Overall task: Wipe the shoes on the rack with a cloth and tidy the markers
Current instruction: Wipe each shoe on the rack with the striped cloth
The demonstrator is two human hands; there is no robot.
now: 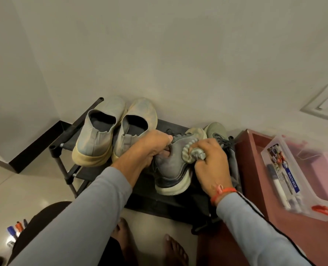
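A grey lace-up sneaker [171,166] lies tilted on the black shoe rack [170,125]. My left hand [149,148] grips it at the opening, fingers curled inside. My right hand [211,162] holds a bunched striped cloth [192,153] pressed against the sneaker's side. The matching grey sneaker [216,131] sits behind my right hand, mostly hidden. A pair of pale slip-on shoes [113,129] stands on the rack's left half. Several markers [16,230] lie on the floor at the lower left.
A clear plastic box [301,179] holding markers sits on a reddish-brown cabinet top [255,179] to the right. A wall socket [326,104] is above it. The wall runs right behind the rack. My bare feet [149,244] stand on the tiled floor below.
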